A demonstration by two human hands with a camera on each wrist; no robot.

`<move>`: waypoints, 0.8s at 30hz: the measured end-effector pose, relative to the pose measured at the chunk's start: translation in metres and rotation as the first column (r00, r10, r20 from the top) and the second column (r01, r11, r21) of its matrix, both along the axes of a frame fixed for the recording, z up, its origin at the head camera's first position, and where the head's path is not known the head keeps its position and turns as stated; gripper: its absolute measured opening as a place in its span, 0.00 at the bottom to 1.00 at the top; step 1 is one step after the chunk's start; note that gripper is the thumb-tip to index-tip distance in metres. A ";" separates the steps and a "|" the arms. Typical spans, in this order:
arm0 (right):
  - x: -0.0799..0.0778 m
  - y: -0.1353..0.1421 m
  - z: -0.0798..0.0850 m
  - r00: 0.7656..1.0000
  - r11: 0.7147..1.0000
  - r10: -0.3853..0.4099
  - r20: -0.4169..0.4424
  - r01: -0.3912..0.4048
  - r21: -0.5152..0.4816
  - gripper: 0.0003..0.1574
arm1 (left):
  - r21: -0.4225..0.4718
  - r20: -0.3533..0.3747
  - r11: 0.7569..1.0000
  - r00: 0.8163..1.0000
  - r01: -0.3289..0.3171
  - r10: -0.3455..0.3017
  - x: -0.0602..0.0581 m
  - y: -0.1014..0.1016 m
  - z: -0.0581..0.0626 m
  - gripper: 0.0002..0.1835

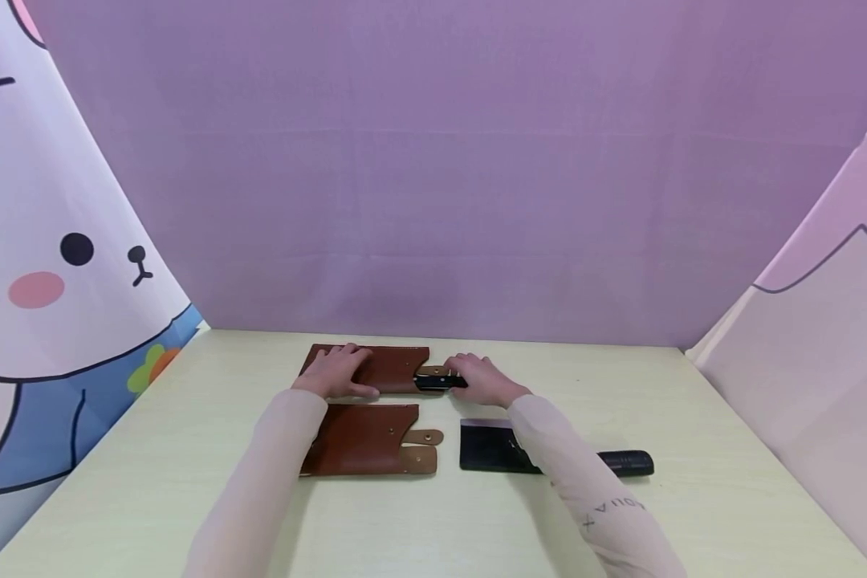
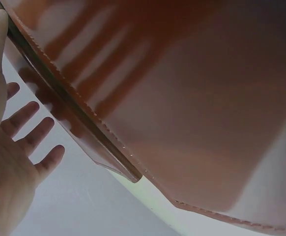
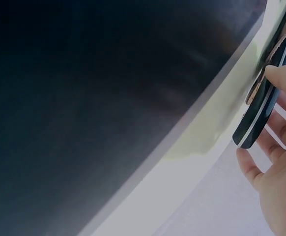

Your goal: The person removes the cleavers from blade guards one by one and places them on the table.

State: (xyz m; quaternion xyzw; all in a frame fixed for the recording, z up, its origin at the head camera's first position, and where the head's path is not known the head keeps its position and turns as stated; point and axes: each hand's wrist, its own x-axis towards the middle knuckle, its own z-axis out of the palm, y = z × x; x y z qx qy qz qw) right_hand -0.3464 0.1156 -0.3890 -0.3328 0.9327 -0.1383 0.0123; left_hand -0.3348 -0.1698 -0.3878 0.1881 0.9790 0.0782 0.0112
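Evidently, in the head view, the left hand (image 1: 335,374) rests on the far brown sheath (image 1: 396,365), the right hand (image 1: 484,380) at the black handle (image 1: 433,383) jutting from its mouth. In the left wrist view, the fingers (image 2: 48,161) are spread, so light pressure might let the sheath skid. In the right wrist view, thumb and fingers pinch the handle; a skewed pull could nick the leather.

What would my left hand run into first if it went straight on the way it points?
Beyond the flat brown leather sheath under your left hand, the upright purple fabric backdrop looks first in line, though depth is hard to judge.
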 end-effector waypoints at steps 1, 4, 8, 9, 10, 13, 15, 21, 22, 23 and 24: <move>-0.001 0.000 -0.001 1.000 1.000 0.002 0.001 -0.002 0.005 0.20 | -0.003 -0.001 1.000 1.000 0.000 0.000 -0.001 0.000 -0.001 0.44; -0.002 -0.001 -0.002 1.000 1.000 0.010 0.001 -0.010 0.008 0.19 | -0.007 0.000 1.000 1.000 -0.005 0.005 -0.002 0.000 -0.002 0.45; -0.002 -0.002 -0.003 1.000 1.000 0.017 -0.004 -0.017 0.011 0.19 | -0.006 0.013 1.000 1.000 -0.008 0.008 -0.005 0.000 -0.002 0.46; -0.002 -0.002 -0.003 1.000 1.000 0.016 -0.003 -0.016 0.014 0.19 | -0.003 0.018 1.000 1.000 -0.010 0.010 -0.006 0.000 -0.003 0.46; -0.002 -0.003 -0.003 1.000 1.000 0.015 -0.002 -0.015 0.018 0.19 | -0.001 0.019 1.000 1.000 -0.009 0.009 -0.006 0.000 -0.003 0.47; -0.001 -0.004 -0.002 1.000 1.000 0.012 0.002 -0.012 0.027 0.19 | 0.013 0.028 1.000 0.999 -0.014 0.014 -0.008 -0.001 -0.003 0.47; 0.000 -0.005 -0.002 1.000 0.999 0.012 0.003 -0.012 0.032 0.19 | 0.018 0.026 1.000 1.000 -0.015 0.014 -0.008 -0.002 -0.003 0.47; 0.000 -0.006 -0.002 0.999 0.998 0.033 -0.005 -0.033 0.063 0.19 | 0.005 0.022 1.000 1.000 -0.009 0.009 -0.010 -0.004 -0.003 0.48; 0.000 -0.006 -0.002 0.999 0.997 0.037 -0.006 -0.036 0.068 0.19 | 0.005 0.026 1.000 1.000 -0.011 0.011 -0.010 -0.004 -0.003 0.48; 0.000 -0.006 -0.002 0.999 0.997 0.040 -0.005 -0.039 0.069 0.19 | 0.007 0.032 1.000 0.999 -0.014 0.014 -0.011 -0.005 -0.003 0.49; 0.000 -0.007 -0.002 0.999 0.997 0.041 -0.003 -0.041 0.067 0.19 | 0.013 0.039 1.000 0.999 -0.017 0.017 -0.011 -0.005 -0.002 0.49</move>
